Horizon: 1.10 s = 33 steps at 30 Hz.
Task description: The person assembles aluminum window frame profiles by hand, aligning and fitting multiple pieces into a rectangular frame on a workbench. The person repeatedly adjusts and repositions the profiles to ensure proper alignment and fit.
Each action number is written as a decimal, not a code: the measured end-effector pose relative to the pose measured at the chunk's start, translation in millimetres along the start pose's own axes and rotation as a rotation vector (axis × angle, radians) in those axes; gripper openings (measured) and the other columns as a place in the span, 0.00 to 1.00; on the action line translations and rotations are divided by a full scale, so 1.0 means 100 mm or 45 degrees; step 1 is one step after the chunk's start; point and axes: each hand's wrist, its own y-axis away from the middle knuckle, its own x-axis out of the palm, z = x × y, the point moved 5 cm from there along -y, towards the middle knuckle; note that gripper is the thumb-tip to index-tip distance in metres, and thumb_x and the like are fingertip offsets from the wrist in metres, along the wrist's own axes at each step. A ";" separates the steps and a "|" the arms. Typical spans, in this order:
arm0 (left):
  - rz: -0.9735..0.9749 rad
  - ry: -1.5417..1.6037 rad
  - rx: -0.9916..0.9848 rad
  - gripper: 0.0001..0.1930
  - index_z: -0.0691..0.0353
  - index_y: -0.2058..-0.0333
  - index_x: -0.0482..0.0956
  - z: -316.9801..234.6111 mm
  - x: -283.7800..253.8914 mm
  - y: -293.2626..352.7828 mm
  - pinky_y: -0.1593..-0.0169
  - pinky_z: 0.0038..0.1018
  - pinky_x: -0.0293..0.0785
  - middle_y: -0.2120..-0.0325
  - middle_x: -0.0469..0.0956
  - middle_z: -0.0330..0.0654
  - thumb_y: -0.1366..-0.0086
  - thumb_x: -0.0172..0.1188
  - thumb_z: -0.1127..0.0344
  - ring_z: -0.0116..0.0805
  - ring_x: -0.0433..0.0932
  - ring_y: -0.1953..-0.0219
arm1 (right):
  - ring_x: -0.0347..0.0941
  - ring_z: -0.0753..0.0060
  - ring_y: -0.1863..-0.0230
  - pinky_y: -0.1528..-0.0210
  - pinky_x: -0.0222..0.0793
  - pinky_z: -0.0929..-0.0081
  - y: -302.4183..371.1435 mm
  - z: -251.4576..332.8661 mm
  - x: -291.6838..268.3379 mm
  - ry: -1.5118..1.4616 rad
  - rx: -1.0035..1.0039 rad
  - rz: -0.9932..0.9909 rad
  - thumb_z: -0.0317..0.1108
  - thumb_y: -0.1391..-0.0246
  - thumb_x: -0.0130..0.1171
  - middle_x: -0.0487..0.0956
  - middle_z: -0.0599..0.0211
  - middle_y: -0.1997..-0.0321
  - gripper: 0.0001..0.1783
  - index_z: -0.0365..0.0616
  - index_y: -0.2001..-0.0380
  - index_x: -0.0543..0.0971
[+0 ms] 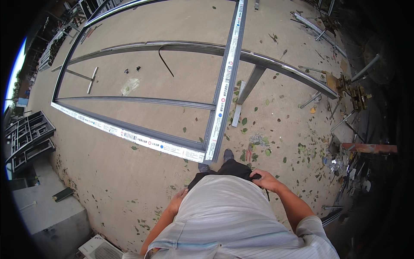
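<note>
at lower centre, black trousers (236, 168) sit pinched between right fingers (258, 173), left fingers (183, 193) unclear in grip

So I'm in a pale grey striped shirt (228, 211) (short sleeves (311, 226), obviously), bottom centre of the frame, plus black pants (235, 168) and dark greyish shoes (228, 154).

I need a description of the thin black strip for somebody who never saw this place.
Look at the large metal frame with white film along its near and right sides. Through its opening, find the long rail crossing beneath it. Near the middle of the rail's framed stretch is the thin black strip, curved like a hook, unlike the thicker, grey crossbar.
</note>
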 end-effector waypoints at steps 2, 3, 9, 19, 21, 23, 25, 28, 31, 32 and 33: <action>0.039 0.001 -0.047 0.40 0.72 0.24 0.66 0.02 0.12 -0.02 0.22 0.35 0.62 0.27 0.72 0.60 0.16 0.47 0.39 0.50 0.69 0.24 | 0.73 0.78 0.72 0.68 0.67 0.72 0.01 -0.02 -0.06 -0.030 0.037 0.000 0.35 0.41 0.68 0.79 0.71 0.71 0.19 0.49 0.46 0.82; 0.045 -0.026 -0.035 0.41 0.72 0.23 0.64 0.13 0.18 -0.08 0.21 0.35 0.60 0.26 0.70 0.61 0.16 0.46 0.38 0.51 0.67 0.22 | 0.71 0.79 0.73 0.70 0.66 0.73 -0.06 -0.10 -0.08 -0.068 -0.007 0.025 0.35 0.41 0.69 0.79 0.72 0.72 0.20 0.49 0.46 0.82; 0.015 -0.120 -0.134 0.46 0.72 0.21 0.59 0.32 0.43 -0.67 0.18 0.38 0.55 0.22 0.63 0.63 0.17 0.41 0.33 0.55 0.60 0.19 | 0.73 0.79 0.71 0.68 0.67 0.74 -0.03 -0.09 -0.23 0.025 0.099 0.061 0.34 0.42 0.68 0.80 0.73 0.70 0.20 0.48 0.45 0.82; 0.227 -0.516 0.085 0.38 0.60 0.31 0.79 0.19 0.28 -1.15 0.24 0.43 0.68 0.30 0.74 0.58 0.24 0.59 0.34 0.57 0.72 0.27 | 0.73 0.79 0.71 0.68 0.68 0.75 0.15 0.01 0.02 -0.067 0.144 -0.106 0.33 0.42 0.68 0.81 0.73 0.70 0.18 0.47 0.48 0.82; 0.187 -0.595 -0.023 0.35 0.59 0.32 0.80 0.04 -0.04 -1.05 0.26 0.44 0.70 0.31 0.75 0.58 0.26 0.63 0.39 0.57 0.74 0.29 | 0.73 0.79 0.71 0.68 0.68 0.75 0.11 0.05 0.23 -0.129 0.146 -0.131 0.33 0.42 0.68 0.81 0.73 0.70 0.18 0.47 0.48 0.83; 0.149 -0.704 -0.059 0.31 0.58 0.34 0.81 -0.06 -0.35 -1.01 0.27 0.46 0.73 0.33 0.76 0.57 0.27 0.66 0.44 0.57 0.76 0.31 | 0.73 0.80 0.71 0.68 0.68 0.76 0.05 0.13 0.45 -0.174 0.132 -0.174 0.32 0.42 0.68 0.80 0.73 0.70 0.18 0.47 0.48 0.83; 0.010 -0.746 -0.169 0.27 0.59 0.37 0.82 -0.13 -0.63 -0.96 0.29 0.47 0.74 0.35 0.78 0.56 0.27 0.66 0.49 0.57 0.77 0.32 | 0.72 0.80 0.72 0.68 0.67 0.76 0.02 0.21 0.62 -0.196 0.115 -0.237 0.32 0.42 0.68 0.80 0.73 0.70 0.18 0.47 0.48 0.82; -0.172 -0.784 -0.219 0.20 0.58 0.43 0.83 0.02 -1.01 -0.96 0.35 0.48 0.79 0.41 0.82 0.54 0.28 0.65 0.56 0.57 0.82 0.38 | 0.74 0.79 0.68 0.66 0.71 0.75 0.03 0.42 0.83 -0.243 0.107 -0.337 0.33 0.42 0.68 0.81 0.70 0.64 0.20 0.46 0.46 0.82; -0.263 -0.711 -0.198 0.17 0.60 0.46 0.84 0.21 -1.44 -0.96 0.39 0.47 0.80 0.47 0.85 0.54 0.29 0.64 0.58 0.56 0.85 0.43 | 0.75 0.78 0.65 0.63 0.75 0.74 0.10 0.67 0.97 -0.233 0.031 -0.574 0.34 0.39 0.68 0.81 0.69 0.55 0.22 0.46 0.42 0.80; -0.273 -0.669 -0.177 0.17 0.60 0.48 0.85 0.26 -1.59 -0.95 0.40 0.46 0.81 0.49 0.86 0.54 0.29 0.64 0.58 0.56 0.86 0.45 | 0.76 0.76 0.63 0.59 0.76 0.73 0.13 0.75 0.99 -0.208 0.004 -0.689 0.35 0.40 0.68 0.81 0.68 0.55 0.23 0.45 0.42 0.80; -0.284 -0.628 -0.160 0.16 0.61 0.49 0.85 0.31 -1.73 -0.93 0.42 0.45 0.82 0.52 0.87 0.54 0.29 0.64 0.59 0.55 0.87 0.47 | 0.77 0.73 0.61 0.55 0.77 0.72 0.19 0.87 1.02 -0.183 -0.022 -0.801 0.35 0.40 0.69 0.82 0.67 0.54 0.24 0.44 0.41 0.80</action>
